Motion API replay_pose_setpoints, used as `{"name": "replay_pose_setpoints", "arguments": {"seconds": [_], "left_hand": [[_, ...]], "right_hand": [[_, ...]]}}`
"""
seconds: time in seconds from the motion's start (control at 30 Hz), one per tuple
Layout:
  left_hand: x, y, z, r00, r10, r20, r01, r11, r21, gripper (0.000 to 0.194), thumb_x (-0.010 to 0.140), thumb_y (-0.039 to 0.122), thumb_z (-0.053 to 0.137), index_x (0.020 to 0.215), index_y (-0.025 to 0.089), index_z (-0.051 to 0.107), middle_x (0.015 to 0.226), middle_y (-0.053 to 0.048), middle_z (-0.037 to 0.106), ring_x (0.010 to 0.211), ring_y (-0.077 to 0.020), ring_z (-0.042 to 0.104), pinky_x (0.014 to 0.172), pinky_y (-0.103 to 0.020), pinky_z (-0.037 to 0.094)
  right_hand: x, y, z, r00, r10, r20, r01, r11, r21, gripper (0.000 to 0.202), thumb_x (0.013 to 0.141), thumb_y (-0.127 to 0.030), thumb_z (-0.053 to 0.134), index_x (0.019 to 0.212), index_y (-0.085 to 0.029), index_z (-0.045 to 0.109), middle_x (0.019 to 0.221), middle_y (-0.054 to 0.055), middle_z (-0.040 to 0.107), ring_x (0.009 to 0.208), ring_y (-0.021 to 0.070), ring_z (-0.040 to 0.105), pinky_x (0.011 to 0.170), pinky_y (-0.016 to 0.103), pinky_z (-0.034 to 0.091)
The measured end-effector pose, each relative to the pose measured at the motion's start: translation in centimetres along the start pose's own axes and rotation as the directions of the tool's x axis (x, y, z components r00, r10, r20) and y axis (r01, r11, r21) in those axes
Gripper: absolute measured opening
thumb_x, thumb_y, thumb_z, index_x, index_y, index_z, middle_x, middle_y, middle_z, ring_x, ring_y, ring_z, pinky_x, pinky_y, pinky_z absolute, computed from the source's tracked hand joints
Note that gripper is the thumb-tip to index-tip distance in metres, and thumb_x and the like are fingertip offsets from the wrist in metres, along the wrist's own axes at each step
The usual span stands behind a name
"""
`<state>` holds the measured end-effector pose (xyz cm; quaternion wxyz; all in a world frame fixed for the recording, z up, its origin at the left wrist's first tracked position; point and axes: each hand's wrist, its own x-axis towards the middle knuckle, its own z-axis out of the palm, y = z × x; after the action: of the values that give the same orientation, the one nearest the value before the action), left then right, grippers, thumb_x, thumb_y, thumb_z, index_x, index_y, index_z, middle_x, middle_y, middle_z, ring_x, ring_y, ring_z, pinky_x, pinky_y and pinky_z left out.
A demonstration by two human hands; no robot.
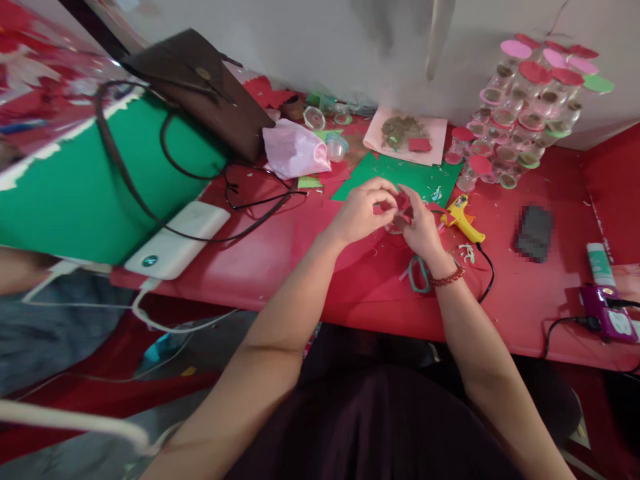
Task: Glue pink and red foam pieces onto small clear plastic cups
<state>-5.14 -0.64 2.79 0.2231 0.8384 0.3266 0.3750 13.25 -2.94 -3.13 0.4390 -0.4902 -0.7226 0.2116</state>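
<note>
Over the red paper (360, 283), my left hand (363, 212) and my right hand (421, 228) meet with curled fingers around a small clear plastic cup (396, 227). Something red shows at the cup between the fingertips, and much of it is hidden by them. A red bead bracelet circles my right wrist. Just right of that hand lies a yellow glue gun (464, 221) with a black cord. Below it, near the wrist, are the greenish handles of scissors (419, 275). A green sheet (370, 175) lies beyond both hands.
Stacked clear cups with coloured discs (530, 113) stand at the back right. A brown bag (205, 93) and a white power bank (177, 240) are on the left. At right are a blurred dark object (534, 232), a glue stick (600, 263) and a purple power strip (607, 313).
</note>
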Motion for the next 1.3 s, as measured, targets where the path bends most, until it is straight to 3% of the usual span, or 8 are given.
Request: {"name": "replay_pose_setpoints", "arguments": {"seconds": [0.33, 0.63, 0.87, 0.97, 1.03, 1.1, 1.2, 1.3], "left_hand": [[0.1, -0.1, 0.7, 0.994, -0.101, -0.043, 0.099, 0.994, -0.053, 0.01, 0.087, 0.013, 0.066, 0.082, 0.019, 0.071, 0.113, -0.006, 0.073, 0.104, -0.0183, 0.069, 0.096, -0.035, 0.058], [0.1, 0.0, 0.9, 0.993, -0.081, -0.091, 0.079, 0.997, -0.025, 0.01, 0.089, 0.015, 0.065, 0.084, 0.019, 0.072, 0.108, -0.006, 0.077, 0.1, -0.0186, 0.071, 0.093, -0.034, 0.059], [0.1, -1.7, 1.2, 0.967, -0.21, -0.142, 0.175, 0.958, -0.227, 0.022, 0.102, 0.041, 0.06, 0.107, 0.021, 0.068, 0.125, -0.01, 0.072, 0.118, -0.0221, 0.069, 0.093, -0.035, 0.06], [0.1, -2.4, 2.1, 0.951, -0.308, 0.011, 0.274, 0.831, -0.483, 0.041, 0.106, 0.059, 0.048, 0.124, 0.026, 0.063, 0.113, -0.007, 0.073, 0.104, -0.0201, 0.073, 0.089, -0.035, 0.062], [0.1, -2.5, 2.7, 0.945, -0.295, 0.142, 0.318, 0.729, -0.607, 0.05, 0.102, 0.066, 0.054, 0.135, 0.029, 0.059, 0.114, -0.007, 0.074, 0.105, -0.0212, 0.075, 0.087, -0.035, 0.063], [0.0, -2.5, 3.1, 0.949, -0.254, 0.186, 0.313, 0.693, -0.65, 0.063, 0.092, 0.062, 0.073, 0.145, 0.033, 0.056, 0.121, -0.008, 0.075, 0.11, -0.0238, 0.075, 0.089, -0.036, 0.063], [0.0, -2.4, 3.4, 0.967, -0.221, 0.126, 0.251, 0.752, -0.609, 0.082, 0.078, 0.046, 0.09, 0.15, 0.033, 0.053, 0.129, -0.01, 0.074, 0.114, -0.0256, 0.074, 0.092, -0.039, 0.064], [0.0, -2.6, 3.4, 0.97, -0.24, 0.041, 0.224, 0.816, -0.533, 0.07, 0.084, 0.041, 0.084, 0.147, 0.028, 0.056, 0.127, -0.011, 0.074, 0.113, -0.0248, 0.074, 0.095, -0.041, 0.064]], "right_hand": [[0.0, 0.5, 0.3, 0.999, 0.026, -0.048, -0.025, 0.999, 0.028, 0.058, 0.095, -0.021, 0.066, 0.151, -0.028, 0.055, 0.135, 0.01, 0.073, 0.089, 0.0179, 0.069, 0.089, 0.037, 0.063], [0.1, 0.7, 0.5, 0.999, 0.03, -0.045, -0.028, 0.998, 0.055, 0.056, 0.095, -0.023, 0.068, 0.15, -0.026, 0.056, 0.131, 0.01, 0.075, 0.088, 0.0186, 0.07, 0.088, 0.038, 0.065], [0.1, 0.5, 0.3, 0.999, 0.042, -0.013, -0.04, 0.992, 0.118, 0.058, 0.098, -0.024, 0.064, 0.155, -0.028, 0.05, 0.136, 0.01, 0.071, 0.091, 0.0188, 0.072, 0.091, 0.038, 0.064], [0.3, -0.1, -0.2, 0.997, 0.024, -0.08, -0.009, 0.985, 0.173, 0.05, 0.098, -0.025, 0.066, 0.147, -0.028, 0.054, 0.137, 0.01, 0.069, 0.103, 0.0197, 0.072, 0.098, 0.038, 0.062], [0.4, -0.4, -0.5, 0.99, 0.031, -0.139, -0.003, 0.98, 0.2, 0.042, 0.098, -0.027, 0.067, 0.14, -0.028, 0.059, 0.133, 0.009, 0.07, 0.109, 0.0201, 0.07, 0.103, 0.039, 0.06], [0.5, -0.6, -0.7, 0.98, 0.047, -0.194, -0.005, 0.978, 0.209, 0.035, 0.098, -0.028, 0.069, 0.133, -0.028, 0.064, 0.13, 0.009, 0.07, 0.112, 0.0204, 0.069, 0.105, 0.041, 0.059], [0.4, -0.6, -0.9, 0.962, 0.074, -0.264, -0.03, 0.985, 0.167, 0.029, 0.095, -0.028, 0.073, 0.124, -0.029, 0.072, 0.129, 0.009, 0.066, 0.112, 0.0205, 0.068, 0.104, 0.042, 0.061], [0.4, -0.5, -1.2, 0.95, 0.086, -0.3, -0.054, 0.992, 0.112, 0.026, 0.093, -0.026, 0.075, 0.119, -0.03, 0.079, 0.124, 0.009, 0.064, 0.112, 0.0204, 0.067, 0.1, 0.041, 0.062]]}}
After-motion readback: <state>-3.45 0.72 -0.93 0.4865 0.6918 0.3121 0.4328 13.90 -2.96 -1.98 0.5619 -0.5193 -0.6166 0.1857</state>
